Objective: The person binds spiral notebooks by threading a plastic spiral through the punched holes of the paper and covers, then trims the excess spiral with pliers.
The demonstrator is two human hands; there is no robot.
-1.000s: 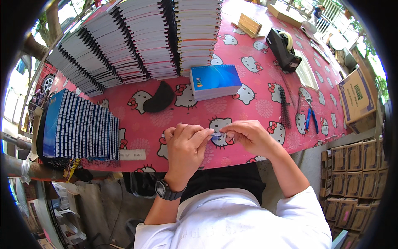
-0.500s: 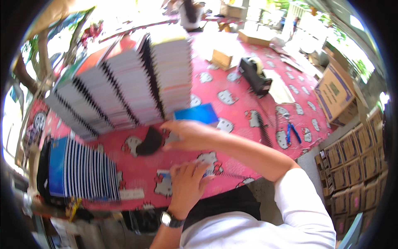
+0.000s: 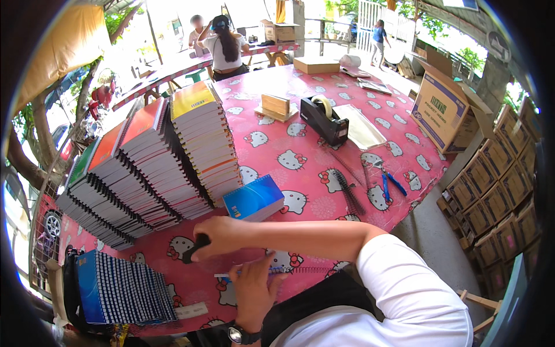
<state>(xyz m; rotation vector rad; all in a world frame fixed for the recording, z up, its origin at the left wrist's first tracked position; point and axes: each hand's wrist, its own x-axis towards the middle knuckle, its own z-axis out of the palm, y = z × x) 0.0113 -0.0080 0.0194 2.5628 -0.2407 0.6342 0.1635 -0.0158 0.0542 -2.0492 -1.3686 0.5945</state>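
My right hand (image 3: 219,240) is closed around a black half-round object (image 3: 198,247), its kind unclear, just above the pink tablecloth. Below it, my left hand (image 3: 253,289), wearing a watch, lies with its fingers spread over a small notepad (image 3: 222,277) near the table's front edge. Most of that notepad is hidden under the hand; only blue and white edges show. A long thin spiral coil (image 3: 309,270) stretches rightward from it. A blue pocket notepad stack (image 3: 254,198) sits just beyond my right hand.
Tall stacks of spiral notebooks (image 3: 156,173) stand at left, with a blue notepad pile (image 3: 127,289) nearer. Beyond are a tape dispenser (image 3: 325,118), a wooden block (image 3: 276,105), black coils (image 3: 348,194) and blue-handled pliers (image 3: 393,184). Cartons (image 3: 442,107) stand right; people are behind.
My right hand has taken hold of the black half-round object, which lay beside it on the cloth. My left hand stays on the notepad. The view has shifted, showing more background.
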